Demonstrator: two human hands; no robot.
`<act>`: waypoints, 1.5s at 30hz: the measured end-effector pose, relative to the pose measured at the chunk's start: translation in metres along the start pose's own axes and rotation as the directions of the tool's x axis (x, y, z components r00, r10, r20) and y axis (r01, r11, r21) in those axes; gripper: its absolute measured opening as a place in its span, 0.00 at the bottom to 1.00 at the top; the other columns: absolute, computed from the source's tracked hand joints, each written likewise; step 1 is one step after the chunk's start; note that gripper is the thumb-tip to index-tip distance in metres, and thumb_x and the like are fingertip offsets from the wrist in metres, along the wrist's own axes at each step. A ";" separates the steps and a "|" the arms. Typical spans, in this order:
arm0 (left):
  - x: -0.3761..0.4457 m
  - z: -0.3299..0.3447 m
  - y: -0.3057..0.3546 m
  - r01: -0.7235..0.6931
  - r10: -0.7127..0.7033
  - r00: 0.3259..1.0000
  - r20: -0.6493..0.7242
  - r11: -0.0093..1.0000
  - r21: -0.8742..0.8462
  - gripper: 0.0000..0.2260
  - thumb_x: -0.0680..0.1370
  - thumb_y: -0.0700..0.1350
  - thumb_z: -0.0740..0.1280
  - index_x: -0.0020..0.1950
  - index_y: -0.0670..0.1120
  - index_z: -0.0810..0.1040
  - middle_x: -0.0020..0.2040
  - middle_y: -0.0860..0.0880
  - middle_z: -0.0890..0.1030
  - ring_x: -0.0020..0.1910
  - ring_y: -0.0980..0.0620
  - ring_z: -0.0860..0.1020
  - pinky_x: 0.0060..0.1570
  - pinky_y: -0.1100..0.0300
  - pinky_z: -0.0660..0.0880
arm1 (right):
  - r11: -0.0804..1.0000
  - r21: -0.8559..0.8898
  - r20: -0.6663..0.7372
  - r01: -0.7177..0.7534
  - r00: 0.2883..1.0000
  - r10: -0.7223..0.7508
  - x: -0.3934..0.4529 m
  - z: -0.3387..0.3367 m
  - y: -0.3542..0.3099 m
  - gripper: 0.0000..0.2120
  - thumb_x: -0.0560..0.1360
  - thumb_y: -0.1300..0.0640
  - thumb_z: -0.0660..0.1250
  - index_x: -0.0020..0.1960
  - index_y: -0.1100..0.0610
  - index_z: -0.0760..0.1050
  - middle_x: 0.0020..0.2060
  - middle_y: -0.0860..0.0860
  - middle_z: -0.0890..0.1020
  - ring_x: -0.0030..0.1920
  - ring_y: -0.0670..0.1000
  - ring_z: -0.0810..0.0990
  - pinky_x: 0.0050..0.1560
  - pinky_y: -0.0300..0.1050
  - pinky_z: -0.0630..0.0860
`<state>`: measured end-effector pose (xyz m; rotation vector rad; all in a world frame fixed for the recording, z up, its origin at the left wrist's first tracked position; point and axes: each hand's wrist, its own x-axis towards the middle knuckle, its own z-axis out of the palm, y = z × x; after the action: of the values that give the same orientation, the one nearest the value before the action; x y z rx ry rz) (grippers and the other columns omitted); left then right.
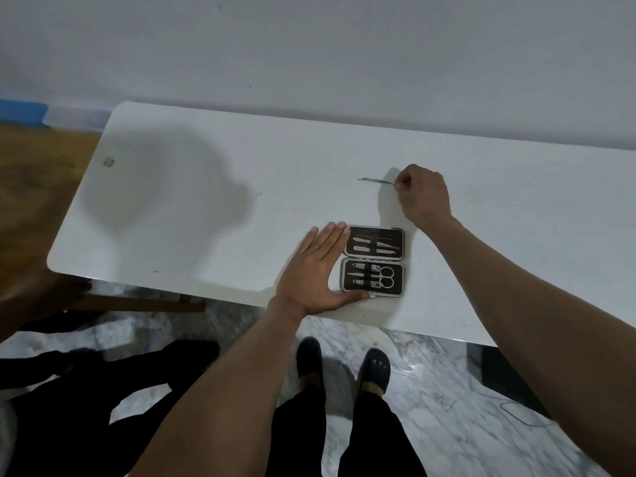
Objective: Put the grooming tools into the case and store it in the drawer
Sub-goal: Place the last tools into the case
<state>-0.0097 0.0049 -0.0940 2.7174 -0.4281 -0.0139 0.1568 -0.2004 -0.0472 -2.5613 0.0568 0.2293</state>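
A small dark grooming case [373, 262] lies open flat on the white table [206, 208] near its front edge. Both halves hold several metal tools under elastic bands, among them scissors and a nail clipper. My left hand [318, 271] rests flat on the table with fingers spread, touching the case's left side. Behind the case, my right hand [424, 196] pinches the end of a thin metal grooming tool [375, 181], which points left just above the table.
The table stands against a pale wall. A small mark [108, 162] sits near its far left corner. Below the front edge are a marble floor, my dark slippers [375, 370] and dark cloth [86, 390] at left. No drawer is visible.
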 end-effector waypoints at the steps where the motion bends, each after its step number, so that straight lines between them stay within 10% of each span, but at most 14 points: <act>1: 0.000 0.001 0.000 -0.004 0.004 1.000 -0.017 1.000 -0.005 0.54 0.72 0.78 0.64 0.84 0.41 0.58 0.85 0.47 0.59 0.85 0.51 0.54 0.83 0.46 0.53 | 0.999 0.041 0.008 0.001 1.000 -0.002 -0.003 -0.002 0.003 0.07 0.76 0.63 0.63 0.49 0.57 0.79 0.45 0.53 0.83 0.48 0.55 0.80 0.48 0.48 0.77; 17: -0.002 0.000 0.001 -0.013 0.013 1.000 -0.019 1.000 0.005 0.53 0.73 0.79 0.59 0.84 0.41 0.58 0.84 0.46 0.60 0.85 0.49 0.55 0.84 0.47 0.52 | 0.953 0.282 0.000 -0.112 0.993 0.117 -0.091 -0.025 0.029 0.08 0.76 0.62 0.65 0.48 0.56 0.83 0.44 0.49 0.84 0.46 0.46 0.80 0.46 0.35 0.71; 45: -0.003 0.005 -0.001 -0.013 0.012 0.999 -0.051 1.000 -0.008 0.53 0.72 0.79 0.61 0.84 0.41 0.59 0.84 0.46 0.60 0.84 0.50 0.56 0.83 0.46 0.54 | 0.998 0.057 0.027 0.004 1.000 -0.006 -0.096 0.000 0.005 0.08 0.72 0.59 0.67 0.46 0.51 0.84 0.43 0.49 0.85 0.46 0.51 0.81 0.46 0.46 0.79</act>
<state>-0.0124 0.0047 -0.0991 2.7002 -0.4292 0.0571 0.0623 -0.2052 -0.0331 -2.5007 0.0464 0.2568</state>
